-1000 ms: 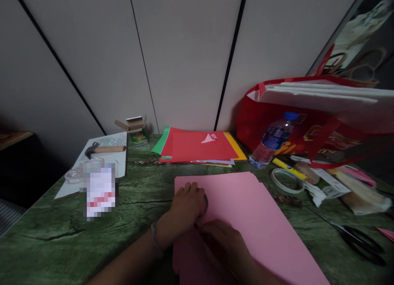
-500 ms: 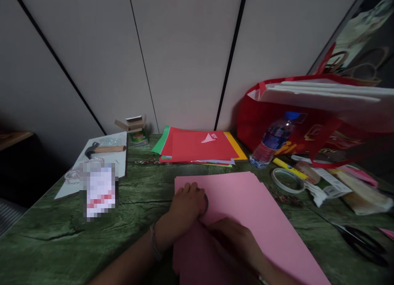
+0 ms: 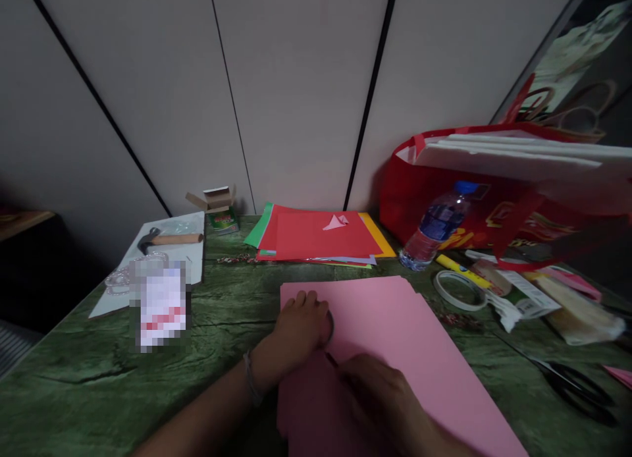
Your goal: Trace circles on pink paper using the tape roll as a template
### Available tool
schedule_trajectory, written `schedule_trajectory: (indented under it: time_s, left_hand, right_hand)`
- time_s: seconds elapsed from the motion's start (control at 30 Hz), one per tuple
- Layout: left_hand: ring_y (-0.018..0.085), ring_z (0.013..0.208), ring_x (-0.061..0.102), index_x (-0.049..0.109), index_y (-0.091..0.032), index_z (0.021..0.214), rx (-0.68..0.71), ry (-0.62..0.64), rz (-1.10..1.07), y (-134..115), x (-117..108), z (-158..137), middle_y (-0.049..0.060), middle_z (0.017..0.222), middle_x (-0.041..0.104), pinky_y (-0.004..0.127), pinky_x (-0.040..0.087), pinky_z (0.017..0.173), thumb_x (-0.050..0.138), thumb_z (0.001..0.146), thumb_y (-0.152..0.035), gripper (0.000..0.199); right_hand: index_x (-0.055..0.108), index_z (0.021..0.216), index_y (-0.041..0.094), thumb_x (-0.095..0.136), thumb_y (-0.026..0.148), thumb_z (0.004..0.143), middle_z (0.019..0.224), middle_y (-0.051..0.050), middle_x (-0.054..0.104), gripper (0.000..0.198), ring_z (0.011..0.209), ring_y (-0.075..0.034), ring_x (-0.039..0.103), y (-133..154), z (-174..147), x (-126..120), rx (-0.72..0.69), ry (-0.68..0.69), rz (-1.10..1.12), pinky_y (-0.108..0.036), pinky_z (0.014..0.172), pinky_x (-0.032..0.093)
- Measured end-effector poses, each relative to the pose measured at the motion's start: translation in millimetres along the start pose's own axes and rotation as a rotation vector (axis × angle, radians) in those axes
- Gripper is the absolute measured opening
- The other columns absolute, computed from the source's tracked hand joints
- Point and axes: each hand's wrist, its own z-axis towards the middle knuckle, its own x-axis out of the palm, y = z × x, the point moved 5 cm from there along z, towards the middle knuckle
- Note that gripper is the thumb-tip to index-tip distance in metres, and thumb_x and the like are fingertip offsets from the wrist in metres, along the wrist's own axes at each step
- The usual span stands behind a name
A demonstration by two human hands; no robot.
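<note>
No finished line showed on our pink paper (image 3: 395, 325) on the counter (image 3: 222, 351); our right hand (image 3: 380, 383) gripped a dark pen-like tool (image 3: 331, 359), our left hand (image 3: 301, 322) covered a round object (image 3: 328, 326), its grip unclear.

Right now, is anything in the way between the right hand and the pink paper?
Nothing visible is: the right hand, holding a thin dark tool, is at the pink paper. The left hand partly covers a dark-rimmed round object nearby, while the scissors lie off to the right.
</note>
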Motion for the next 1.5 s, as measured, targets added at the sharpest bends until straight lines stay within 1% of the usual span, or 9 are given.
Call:
schedule_trajectory:
  time_s: [0.2, 0.47, 0.8, 0.9, 1.0, 1.07, 1.2, 1.33, 1.5]
  left_hand:
    - [0.029, 0.104, 0.051, 0.054, -0.014, 0.112, 0.003, 0.043, -0.001, 1, -11, 6, 0.014, 0.114, 0.054, 0.04, 0.045, 0.083, 0.07, 0.073, -0.026, 0.044]
    - [0.029, 0.103, 0.05, 0.054, -0.012, 0.111, 0.012, 0.026, -0.001, 2, -6, 9, 0.014, 0.112, 0.054, 0.039, 0.045, 0.082, 0.074, 0.068, -0.026, 0.05]
    - [0.025, 0.1, 0.051, 0.052, -0.013, 0.111, 0.024, 0.035, -0.074, 4, -4, 7, 0.015, 0.115, 0.052, 0.035, 0.046, 0.081, 0.073, 0.069, -0.026, 0.049]
    - [0.026, 0.1, 0.051, 0.052, -0.011, 0.112, 0.01, 0.03, -0.079, 4, -4, 5, 0.016, 0.115, 0.052, 0.036, 0.046, 0.082, 0.071, 0.07, -0.023, 0.048]
    - [0.027, 0.101, 0.051, 0.053, -0.011, 0.112, 0.007, 0.023, -0.074, 4, -3, 5, 0.015, 0.114, 0.052, 0.037, 0.045, 0.084, 0.068, 0.072, -0.022, 0.044]
    - [0.028, 0.103, 0.05, 0.054, -0.011, 0.111, 0.004, 0.014, -0.066, 3, -2, 5, 0.015, 0.114, 0.052, 0.037, 0.045, 0.084, 0.066, 0.072, -0.021, 0.042]
    - [0.031, 0.104, 0.049, 0.055, -0.01, 0.108, -0.032, -0.008, -0.037, -3, -1, 6, 0.017, 0.111, 0.053, 0.041, 0.044, 0.084, 0.061, 0.075, -0.019, 0.035]
    - [0.031, 0.102, 0.051, 0.058, -0.01, 0.102, -0.103, -0.027, -0.014, -17, -4, 6, 0.018, 0.106, 0.055, 0.042, 0.045, 0.079, 0.048, 0.081, -0.012, 0.023]
    - [0.031, 0.09, 0.055, 0.062, -0.009, 0.091, -0.192, -0.142, 0.059, -29, -2, -3, 0.016, 0.094, 0.057, 0.041, 0.045, 0.072, 0.05, 0.08, -0.011, 0.017]
  right_hand:
    - [0.061, 0.097, 0.016, 0.055, 0.009, 0.074, 0.079, -0.005, 0.07, 0.025, 0.068, -0.019, 0.066, 21, 5, 25, -0.153, 0.094, -0.24, -0.026, 0.053, 0.049]
    - [0.056, 0.097, 0.013, 0.053, 0.013, 0.085, 0.08, -0.009, 0.068, 0.013, 0.067, -0.02, 0.063, 27, 20, 50, -0.249, 0.083, -0.444, -0.027, 0.044, 0.039]
    - [0.056, 0.081, 0.017, 0.056, 0.009, 0.078, 0.063, -0.004, 0.065, 0.008, 0.056, -0.018, 0.06, 28, 18, 41, -0.219, 0.034, -0.487, -0.026, 0.038, 0.033]
    - [0.061, 0.08, 0.019, 0.058, 0.011, 0.075, 0.063, -0.003, 0.067, 0.01, 0.056, -0.018, 0.062, 18, 10, 25, -0.097, 0.069, -0.347, -0.024, 0.041, 0.038]
    - [0.067, 0.089, 0.022, 0.052, 0.017, 0.081, 0.078, -0.002, 0.072, 0.018, 0.067, -0.016, 0.067, -3, 10, -6, 0.197, 0.066, 0.018, -0.022, 0.056, 0.051]
    - [0.069, 0.087, 0.021, 0.05, 0.027, 0.085, 0.081, -0.004, 0.073, 0.02, 0.069, -0.017, 0.068, -20, 16, -33, 0.386, -0.021, 0.234, -0.023, 0.058, 0.053]
    - [0.068, 0.074, 0.017, 0.064, 0.053, 0.074, 0.068, -0.006, 0.07, 0.037, 0.063, -0.02, 0.067, -51, 50, -77, 0.554, -0.181, 0.406, -0.03, 0.058, 0.056]
    - [0.065, 0.081, 0.016, 0.069, 0.059, 0.067, 0.075, -0.006, 0.07, 0.045, 0.069, -0.02, 0.069, -64, 99, -78, 0.541, -0.224, 0.599, -0.035, 0.071, 0.058]
    - [0.053, 0.085, 0.02, 0.067, 0.04, 0.075, 0.072, 0.001, 0.065, 0.026, 0.071, -0.017, 0.068, -38, 157, -32, 0.337, 0.049, 0.768, -0.033, 0.07, 0.056]
